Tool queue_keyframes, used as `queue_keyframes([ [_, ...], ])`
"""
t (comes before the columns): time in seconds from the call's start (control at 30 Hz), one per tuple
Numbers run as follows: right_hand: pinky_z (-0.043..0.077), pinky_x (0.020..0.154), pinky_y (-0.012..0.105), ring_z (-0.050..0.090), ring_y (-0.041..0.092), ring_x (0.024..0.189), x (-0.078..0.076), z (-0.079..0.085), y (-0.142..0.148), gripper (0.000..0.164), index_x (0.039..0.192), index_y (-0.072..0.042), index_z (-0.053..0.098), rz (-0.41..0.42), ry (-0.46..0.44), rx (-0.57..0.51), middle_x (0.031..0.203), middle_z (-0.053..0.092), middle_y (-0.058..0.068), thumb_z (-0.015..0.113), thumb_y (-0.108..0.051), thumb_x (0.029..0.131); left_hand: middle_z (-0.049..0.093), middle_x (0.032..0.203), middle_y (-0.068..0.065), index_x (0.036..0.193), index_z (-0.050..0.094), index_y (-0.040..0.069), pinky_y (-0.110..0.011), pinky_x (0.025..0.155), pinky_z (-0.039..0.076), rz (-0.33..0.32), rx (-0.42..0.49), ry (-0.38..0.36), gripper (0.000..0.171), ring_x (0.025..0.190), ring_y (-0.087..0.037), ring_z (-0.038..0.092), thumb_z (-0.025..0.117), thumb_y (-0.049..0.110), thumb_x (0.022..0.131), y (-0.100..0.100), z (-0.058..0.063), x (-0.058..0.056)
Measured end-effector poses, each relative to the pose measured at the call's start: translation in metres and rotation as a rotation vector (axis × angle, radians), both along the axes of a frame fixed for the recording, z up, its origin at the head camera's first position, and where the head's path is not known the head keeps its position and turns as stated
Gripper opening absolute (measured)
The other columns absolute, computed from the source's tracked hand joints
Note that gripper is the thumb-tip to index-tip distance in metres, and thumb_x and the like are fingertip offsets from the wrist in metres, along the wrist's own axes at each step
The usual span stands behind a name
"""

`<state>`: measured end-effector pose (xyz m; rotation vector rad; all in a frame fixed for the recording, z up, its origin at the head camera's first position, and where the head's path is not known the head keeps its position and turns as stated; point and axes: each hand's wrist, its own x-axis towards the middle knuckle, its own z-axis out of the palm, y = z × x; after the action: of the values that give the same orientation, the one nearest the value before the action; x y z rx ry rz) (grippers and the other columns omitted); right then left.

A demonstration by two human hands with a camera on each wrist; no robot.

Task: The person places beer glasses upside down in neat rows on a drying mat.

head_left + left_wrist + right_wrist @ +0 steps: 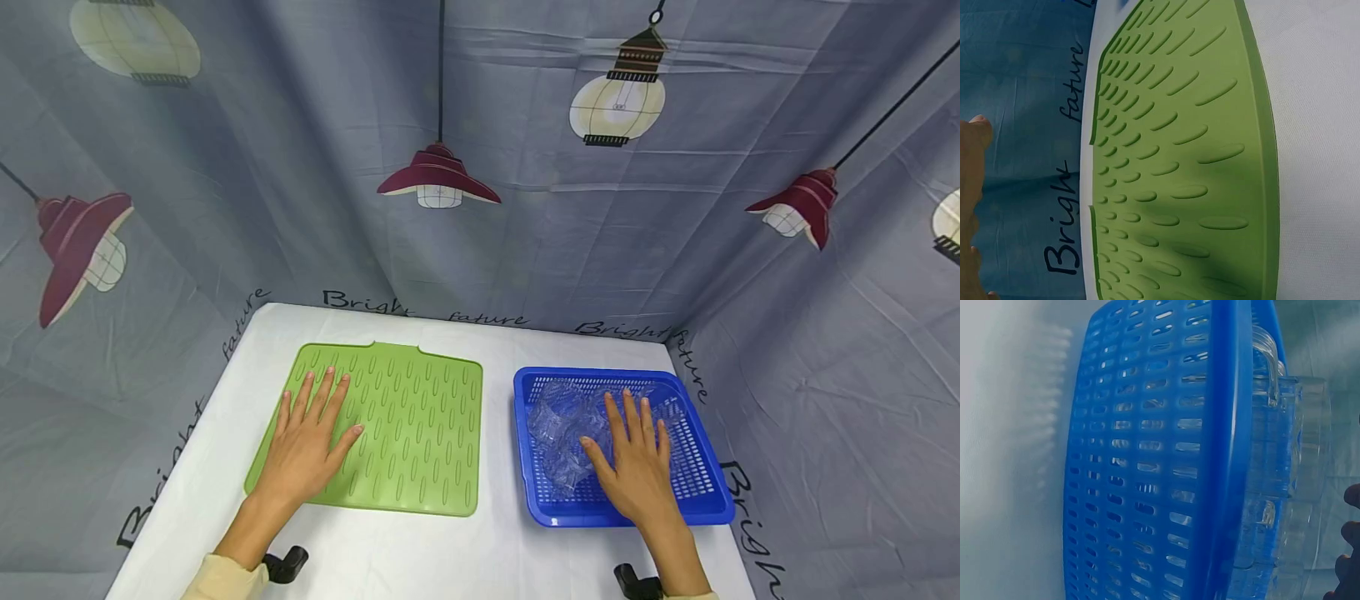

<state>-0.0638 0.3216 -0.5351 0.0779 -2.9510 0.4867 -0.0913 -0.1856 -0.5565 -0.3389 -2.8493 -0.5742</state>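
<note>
My left hand [303, 454] is held over the left part of a green mat [420, 433] with raised oval ribs, fingers straight and spread. In the left wrist view its fingers [971, 187] show at the left edge, apart from the mat, and a shadow falls on the ribs. To the right, my right hand [637, 475] hovers with spread fingers over a blue slotted plastic basket [592, 521]. Inside the basket lie several clear, see-through cups [562, 425]; the right wrist view shows a curved clear handle [1266, 359]. Neither hand holds anything.
The mat and basket lie side by side on a white-covered table [498, 467], with a strip of cloth between them. Grey-blue curtains [337, 167] printed with lamps and lettering surround the table's back and sides. Black wrist mounts [288, 565] show at both wrists.
</note>
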Motion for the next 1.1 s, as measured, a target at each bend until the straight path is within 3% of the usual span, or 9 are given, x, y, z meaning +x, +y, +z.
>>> queue_keyframes([
  [0.4, 0.004, 0.133, 0.074, 0.006, 0.047, 0.169, -0.005, 0.002, -0.007, 0.079, 0.172, -0.018, 0.028, 0.022, 0.044, -0.025, 0.178, 0.023, 0.024, 0.059, -0.051, 0.107, 0.022, 0.18, -0.019, 0.172, 0.029, 0.016, -0.069, 0.138, 0.0, -0.007, 0.022, -0.014, 0.079, 0.17, -0.044, 0.007, 0.063, 0.046, 0.107, 0.001, 0.0, 0.001],
  [0.57, 0.009, 0.129, 0.077, 0.014, 0.051, 0.166, -0.022, 0.008, -0.02, 0.079, 0.17, -0.014, 0.033, 0.073, 0.005, -0.022, 0.175, 0.03, 0.023, 0.06, -0.053, 0.106, 0.017, 0.182, -0.016, 0.172, 0.028, 0.017, -0.069, 0.137, 0.001, -0.006, 0.025, -0.032, 0.08, 0.17, -0.044, 0.006, 0.064, 0.046, 0.107, 0.004, -0.001, 0.004],
  [0.83, 0.019, 0.127, 0.076, 0.037, 0.051, 0.152, -0.06, 0.014, -0.041, 0.091, 0.167, -0.008, 0.037, 0.111, -0.071, 0.104, 0.161, 0.05, 0.023, 0.072, -0.056, 0.098, 0.016, 0.182, -0.015, 0.173, 0.025, 0.021, -0.066, 0.139, -0.001, -0.027, 0.039, -0.075, 0.08, 0.17, -0.043, 0.006, 0.061, 0.049, 0.108, 0.013, -0.003, 0.008],
  [0.97, 0.021, 0.128, 0.075, 0.046, 0.051, 0.146, -0.07, 0.012, -0.047, 0.088, 0.163, -0.005, 0.044, 0.094, -0.094, 0.133, 0.153, 0.057, 0.027, 0.077, -0.053, 0.096, 0.016, 0.183, -0.014, 0.173, 0.025, 0.02, -0.063, 0.14, -0.004, -0.029, 0.044, -0.083, 0.079, 0.171, -0.042, 0.005, 0.06, 0.049, 0.108, 0.016, -0.006, 0.012],
  [1.1, 0.025, 0.131, 0.07, 0.056, 0.049, 0.14, -0.077, 0.01, -0.049, 0.086, 0.156, -0.002, 0.052, 0.093, -0.059, 0.125, 0.145, 0.064, 0.028, 0.082, -0.05, 0.092, 0.015, 0.183, -0.012, 0.173, 0.026, 0.02, -0.059, 0.14, -0.006, -0.04, 0.062, -0.062, 0.077, 0.171, -0.04, 0.004, 0.059, 0.049, 0.109, 0.019, -0.007, 0.015],
])
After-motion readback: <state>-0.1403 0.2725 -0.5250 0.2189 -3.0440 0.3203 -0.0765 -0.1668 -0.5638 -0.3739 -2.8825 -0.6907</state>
